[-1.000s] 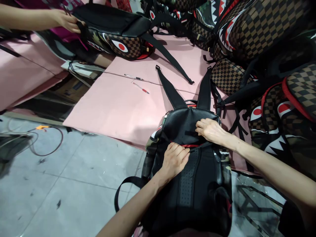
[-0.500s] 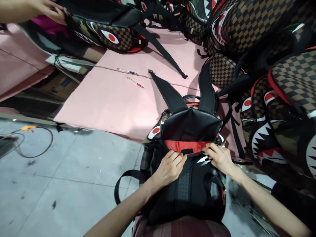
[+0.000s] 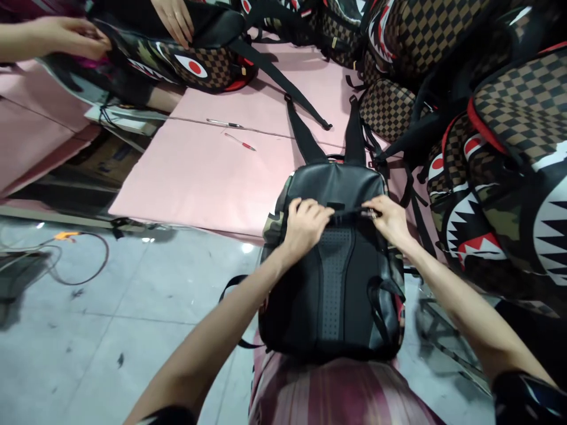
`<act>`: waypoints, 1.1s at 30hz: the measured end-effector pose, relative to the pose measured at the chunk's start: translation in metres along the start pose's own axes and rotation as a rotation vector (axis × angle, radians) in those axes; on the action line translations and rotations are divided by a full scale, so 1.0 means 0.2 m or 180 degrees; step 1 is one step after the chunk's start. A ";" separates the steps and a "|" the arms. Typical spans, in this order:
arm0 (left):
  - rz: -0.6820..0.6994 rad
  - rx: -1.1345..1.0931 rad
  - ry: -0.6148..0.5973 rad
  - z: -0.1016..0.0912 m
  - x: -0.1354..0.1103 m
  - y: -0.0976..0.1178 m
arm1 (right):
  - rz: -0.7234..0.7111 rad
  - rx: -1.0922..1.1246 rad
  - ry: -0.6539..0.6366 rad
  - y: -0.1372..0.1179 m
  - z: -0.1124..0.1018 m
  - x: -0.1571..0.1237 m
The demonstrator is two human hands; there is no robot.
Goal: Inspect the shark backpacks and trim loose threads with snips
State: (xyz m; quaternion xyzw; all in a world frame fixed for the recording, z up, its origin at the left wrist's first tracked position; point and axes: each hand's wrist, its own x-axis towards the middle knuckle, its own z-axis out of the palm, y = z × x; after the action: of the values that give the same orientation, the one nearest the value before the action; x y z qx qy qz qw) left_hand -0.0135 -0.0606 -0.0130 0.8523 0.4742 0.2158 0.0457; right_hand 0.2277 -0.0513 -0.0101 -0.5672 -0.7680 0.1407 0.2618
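black, leather-like backpack (image 3: pixel 336 295), back panel up, overhanging the near edge of the pink bench (image 3: pixel 199 177) onto the person's lap. left hand (image 3: pixel 305 224), fingers curled, pinches the top seam. right hand (image 3: pixel 390 219) pinches the same seam further along the bench edge, at a small metal pull. probably soft, padded and light if empty; the smooth panels may slip, so seams and straps give the surer hold.

Bare forearms run from the left hand (image 3: pixel 305 221) and right hand (image 3: pixel 390 219) back to short dark sleeves, the right sleeve (image 3: pixel 525 394) glossy with a pale glint, the left sleeve (image 3: pixel 168 417) barely showing, above a lap garment (image 3: pixel 336 392) striped maroon and pale pink.
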 end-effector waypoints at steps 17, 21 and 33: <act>0.0887 -0.0251 -0.0073 0.06 -0.40 0.16 | -0.0793 -0.0244 -0.1126 -0.07 -0.13 -0.38; 0.0878 -0.0213 0.0032 0.07 -0.39 0.19 | -0.0753 -0.0797 -0.1357 -0.17 -0.17 -0.23; 0.0835 -0.0313 0.0229 0.07 -0.38 0.17 | -0.0442 -0.1010 -0.2247 -0.23 0.02 -0.01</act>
State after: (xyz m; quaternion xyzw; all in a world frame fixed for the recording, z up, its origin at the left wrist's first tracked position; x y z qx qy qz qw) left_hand -0.0157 -0.1401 -0.0400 0.8954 0.3489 0.2734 0.0418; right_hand 0.1896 -0.0677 0.0088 -0.4641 -0.8596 0.1886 -0.1006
